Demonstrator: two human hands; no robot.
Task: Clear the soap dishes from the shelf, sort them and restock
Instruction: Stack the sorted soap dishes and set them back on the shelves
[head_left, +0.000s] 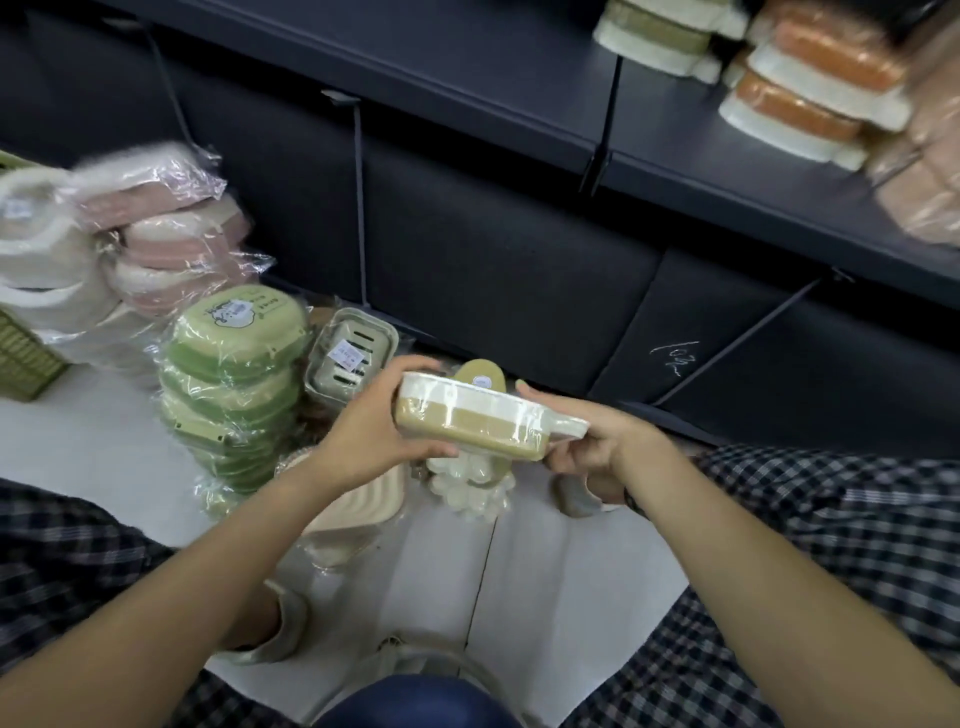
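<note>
Both our hands, left hand (371, 447) and right hand (587, 447), grip the wrapped tan soap dish (483, 421) endwise, probably checking its colour against the floor stacks.

A shop aisle, probably housewares.
Dark display shelving (519, 67) above the fingers (382, 376); left of them, price-stickered, plastic-wrapped soap dishes (234, 358) stacked on the floor.

Dark shelf unit (498, 249), white floor (545, 571)

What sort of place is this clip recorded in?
Most likely a shop aisle: dark display shelving, price stickers on plastic-wrapped soap dishes such as the green stack, and more sorted stacks on the floor.
</note>
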